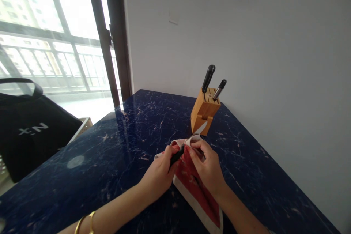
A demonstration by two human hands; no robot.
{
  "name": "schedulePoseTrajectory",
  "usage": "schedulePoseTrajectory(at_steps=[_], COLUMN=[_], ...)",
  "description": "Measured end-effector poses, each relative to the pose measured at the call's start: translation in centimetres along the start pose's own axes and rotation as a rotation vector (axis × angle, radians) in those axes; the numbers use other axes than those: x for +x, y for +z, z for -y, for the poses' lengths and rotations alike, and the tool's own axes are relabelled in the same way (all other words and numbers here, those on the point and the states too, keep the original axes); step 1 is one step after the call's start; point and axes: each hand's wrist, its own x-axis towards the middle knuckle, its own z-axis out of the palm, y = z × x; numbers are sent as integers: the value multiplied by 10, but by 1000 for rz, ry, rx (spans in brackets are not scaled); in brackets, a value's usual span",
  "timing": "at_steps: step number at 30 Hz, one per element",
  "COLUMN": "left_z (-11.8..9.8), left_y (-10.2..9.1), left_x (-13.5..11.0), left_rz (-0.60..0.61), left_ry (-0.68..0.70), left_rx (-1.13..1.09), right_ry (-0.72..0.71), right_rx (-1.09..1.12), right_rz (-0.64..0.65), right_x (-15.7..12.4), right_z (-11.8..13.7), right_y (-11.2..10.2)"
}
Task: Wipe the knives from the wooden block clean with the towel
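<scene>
My left hand (160, 172) is closed around the black handle of a knife (202, 128), whose blade points away from me toward the wooden knife block (206, 109). A red cloth with a pale border (192, 186) hangs from my right hand (205, 162), which pinches it against the knife where handle and blade meet. Part of the cloth also lies behind my left fingers. The lower blade is covered by the cloth. In the block stand a black-handled knife (208, 78) and a tool with a black and silver handle (219, 89).
The dark blue marbled table (115, 161) reaches to a plain wall (246, 36) at the back and right. At the left hangs or stands a black bag (35, 131) with white lettering, beside a bright window (49, 36) with a dark frame.
</scene>
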Motion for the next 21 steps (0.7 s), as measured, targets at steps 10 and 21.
schedulePoseTrajectory(at_steps=[10, 21], left_z=[-4, -5], left_y=[-4, -5], left_x=[3, 2], left_rz=[-7, -13], left_ry=[-19, -29], left_rx=[-58, -20], right_ry=[-30, -55], right_rx=[-42, -108], right_rz=[-13, 11], right_x=[0, 5], right_z=[2, 3], right_y=[-1, -5])
